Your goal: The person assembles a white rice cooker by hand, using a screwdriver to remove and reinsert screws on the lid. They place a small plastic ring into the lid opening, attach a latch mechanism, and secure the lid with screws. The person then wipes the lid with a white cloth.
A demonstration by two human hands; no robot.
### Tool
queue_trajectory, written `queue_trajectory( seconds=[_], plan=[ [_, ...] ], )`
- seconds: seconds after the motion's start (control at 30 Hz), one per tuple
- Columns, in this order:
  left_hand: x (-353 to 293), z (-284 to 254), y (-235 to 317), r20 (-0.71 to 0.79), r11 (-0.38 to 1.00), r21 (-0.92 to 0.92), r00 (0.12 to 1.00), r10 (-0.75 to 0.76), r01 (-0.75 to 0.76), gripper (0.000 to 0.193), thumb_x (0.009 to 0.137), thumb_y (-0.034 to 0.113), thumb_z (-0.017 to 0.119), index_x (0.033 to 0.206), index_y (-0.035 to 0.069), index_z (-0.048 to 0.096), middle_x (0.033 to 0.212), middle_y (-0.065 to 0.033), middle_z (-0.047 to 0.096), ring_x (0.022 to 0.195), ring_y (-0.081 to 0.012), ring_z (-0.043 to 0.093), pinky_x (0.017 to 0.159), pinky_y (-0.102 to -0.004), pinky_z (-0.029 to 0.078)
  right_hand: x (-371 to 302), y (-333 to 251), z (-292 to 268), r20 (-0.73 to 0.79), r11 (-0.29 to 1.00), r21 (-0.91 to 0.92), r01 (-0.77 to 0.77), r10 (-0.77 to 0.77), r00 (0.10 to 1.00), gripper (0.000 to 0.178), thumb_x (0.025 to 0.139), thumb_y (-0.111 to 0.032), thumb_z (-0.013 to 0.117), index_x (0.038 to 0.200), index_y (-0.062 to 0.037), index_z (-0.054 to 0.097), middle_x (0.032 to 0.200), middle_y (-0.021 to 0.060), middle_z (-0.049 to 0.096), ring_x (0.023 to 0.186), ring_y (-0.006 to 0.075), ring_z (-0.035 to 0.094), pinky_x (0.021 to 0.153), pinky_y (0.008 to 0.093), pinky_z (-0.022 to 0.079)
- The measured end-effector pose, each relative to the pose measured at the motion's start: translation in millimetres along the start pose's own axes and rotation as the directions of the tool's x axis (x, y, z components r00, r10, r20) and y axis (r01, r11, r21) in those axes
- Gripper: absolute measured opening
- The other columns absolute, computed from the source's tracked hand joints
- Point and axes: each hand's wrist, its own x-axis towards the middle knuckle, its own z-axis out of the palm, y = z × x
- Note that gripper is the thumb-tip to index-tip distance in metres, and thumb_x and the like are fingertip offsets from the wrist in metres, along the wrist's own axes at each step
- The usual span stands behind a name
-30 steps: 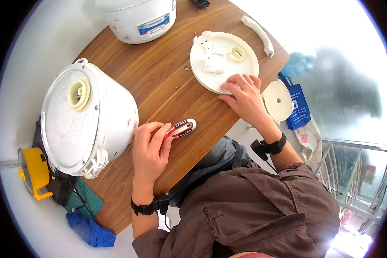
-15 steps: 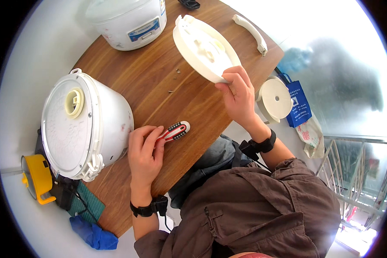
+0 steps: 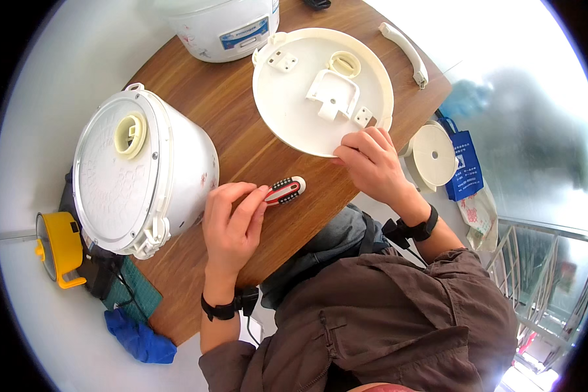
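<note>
A: Where did we have the round cover (image 3: 291, 108)?
B: Ahead and left of our right hand (image 3: 374, 166), over the wooden table (image 3: 225, 101). Right thumb and fingers were clamped on its near rim. Touching the wood? We couldn't tell.
A: Nearer hand?
B: Right, already on it. Our left hand (image 3: 232, 219) was well apart, nearer to us, just beside the white cooker body (image 3: 193, 160).
A: Long axis?
B: None, it was a disc. We saw its inner side, the bracket (image 3: 336, 95) near the middle. One small holed plate (image 3: 283, 61) sat at the far left, the other near our right fingers, so that line ran far left to near right.
A: And the red-and-black tool (image 3: 285, 191)?
B: Pinched in our left fingers, thumb against fingertips, between the two hands and apart from the cover. Its grip slanted, pale butt end pointing right and slightly away from us. Our hand hid the other end, so we couldn't tell what was there.
</note>
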Motion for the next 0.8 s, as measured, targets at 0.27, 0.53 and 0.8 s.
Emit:
queue_trajectory(
  seconds=[0.27, 0.53, 0.8],
  plan=[
    [96, 1, 45, 0.199, 0.962, 0.183, 0.966, 0.164, -0.201, 0.037, 0.079, 0.001, 0.075, 0.115, 0.004, 0.071, 0.11, -0.0088, 0.066, 0.102, -0.0286, 0.065, 0.089, -0.0409, 0.054, 3, -20, -20, 0.063, 0.991, 0.043, 0.123, -0.126, 0.99, 0.024, 0.076, -0.012, 0.068, 0.1, -0.0089, 0.067, 0.101, 0.0019, 0.057, 0.09, 0.0187, 0.057, 0.078, 0.0329, 0.045],
    [120, 17, 39, 0.334, 0.874, 0.325, 0.908, 0.252, -0.362, 0.033, 0.077, 0.005, 0.067, 0.11, 0.001, 0.07, 0.11, -0.0083, 0.069, 0.104, -0.0253, 0.067, 0.09, -0.0361, 0.056, 2, -23, -25, 0.061, 0.986, 0.071, 0.152, -0.157, 0.986, 0.027, 0.075, -0.012, 0.068, 0.102, -0.0087, 0.066, 0.1, 0.0023, 0.055, 0.09, 0.0184, 0.056, 0.078, 0.0319, 0.045],
    [107, -10, 55, -0.32, 0.994, 0.108, 0.947, 0.008, 0.028, 0.033, 0.085, -0.009, 0.069, 0.118, -0.003, 0.073, 0.111, -0.0123, 0.077, 0.098, -0.0213, 0.075, 0.084, -0.0335, 0.06, 8, 0, -34, 0.03, 0.994, 0.023, 0.107, -0.107, 0.994, 0.023, 0.079, -0.007, 0.068, 0.102, -0.0095, 0.065, 0.098, 0.0027, 0.055, 0.091, 0.0195, 0.057, 0.08, 0.0339, 0.047]
  ],
)
